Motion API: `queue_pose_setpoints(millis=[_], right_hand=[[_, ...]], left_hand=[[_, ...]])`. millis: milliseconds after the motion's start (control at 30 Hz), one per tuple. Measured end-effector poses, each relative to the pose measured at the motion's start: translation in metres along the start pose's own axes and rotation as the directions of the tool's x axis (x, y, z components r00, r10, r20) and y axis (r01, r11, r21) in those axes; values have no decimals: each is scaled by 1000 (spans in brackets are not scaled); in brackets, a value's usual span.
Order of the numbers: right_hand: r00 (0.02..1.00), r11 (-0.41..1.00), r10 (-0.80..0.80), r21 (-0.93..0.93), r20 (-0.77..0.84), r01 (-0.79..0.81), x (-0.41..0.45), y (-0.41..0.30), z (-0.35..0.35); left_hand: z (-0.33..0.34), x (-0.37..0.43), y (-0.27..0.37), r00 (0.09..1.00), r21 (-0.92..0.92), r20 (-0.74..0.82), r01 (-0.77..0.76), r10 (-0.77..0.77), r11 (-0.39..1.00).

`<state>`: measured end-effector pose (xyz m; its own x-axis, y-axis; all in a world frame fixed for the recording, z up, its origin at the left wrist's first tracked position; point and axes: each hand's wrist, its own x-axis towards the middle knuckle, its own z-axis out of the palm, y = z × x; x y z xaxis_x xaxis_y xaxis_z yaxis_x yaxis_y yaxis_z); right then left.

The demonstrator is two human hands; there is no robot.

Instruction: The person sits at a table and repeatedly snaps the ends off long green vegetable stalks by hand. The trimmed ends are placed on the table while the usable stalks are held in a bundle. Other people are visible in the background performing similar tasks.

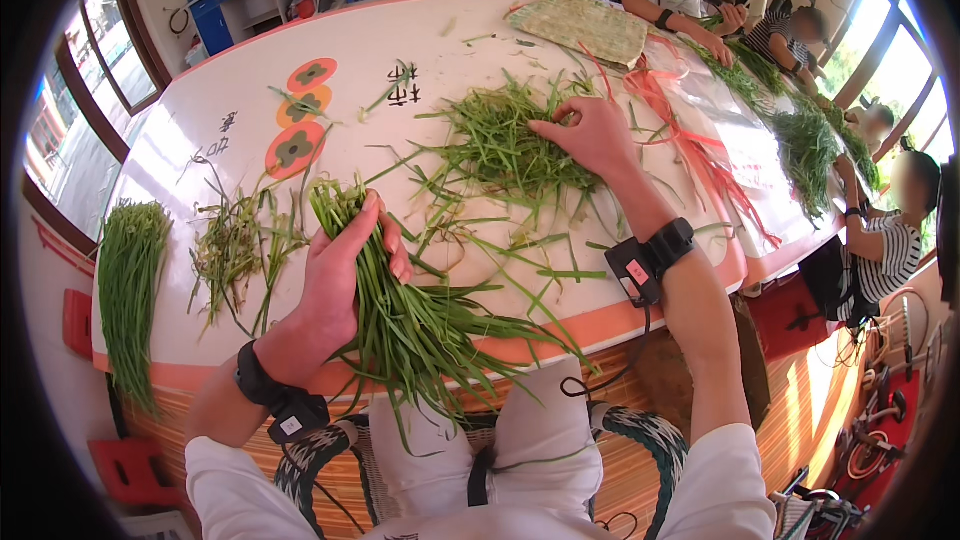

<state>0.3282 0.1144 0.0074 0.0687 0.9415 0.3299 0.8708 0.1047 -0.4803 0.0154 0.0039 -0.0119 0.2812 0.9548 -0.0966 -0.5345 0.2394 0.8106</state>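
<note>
My left hand [346,262] is closed around a thick bunch of garlic chives [420,330]. The pale cut ends stick up above the thumb, and the green leaves fan out past the table edge over my lap. Above a loose heap of green leaves [502,142], my right hand [589,135] has its thumb and index finger curled towards each other. Whether a leaf is between those fingertips cannot be made out. At the far left a neat chive bundle [135,292] hangs partly over the edge. Between it and my left hand lies a pile of withered trimmings [232,247].
Loose leaves are scattered over the white table [360,142] with its orange border. Red plastic ribbon [675,120] and a worn flat board [581,26] lie towards the back right. Several people sit along the right side by more greens [806,150]. Chair arms [645,435] flank me.
</note>
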Motion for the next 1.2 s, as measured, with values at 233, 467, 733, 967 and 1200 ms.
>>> queue_pose_setpoints(millis=[233, 467, 733, 967, 1200], right_hand=[[989, 900, 139, 411, 45, -145, 3, 2, -9], [996, 615, 57, 789, -66, 17, -2, -19, -36], [998, 468, -56, 881, -42, 63, -9, -24, -31], [990, 731, -93, 683, 105, -3, -10, -20, -20], [999, 793, -46, 608, -11, 43, -15, -36, -38]], left_hand=[[4, -2, 0, 999, -2, -40, 17, -17, 1000], [2, -2, 0, 999, -47, -29, 39, -40, 998], [4, -3, 1, 998, -27, -41, 53, -54, 998], [-1, -3, 0, 999, -49, -3, 50, -50, 998], [-4, -3, -1, 999, -62, -9, 50, -51, 997]])
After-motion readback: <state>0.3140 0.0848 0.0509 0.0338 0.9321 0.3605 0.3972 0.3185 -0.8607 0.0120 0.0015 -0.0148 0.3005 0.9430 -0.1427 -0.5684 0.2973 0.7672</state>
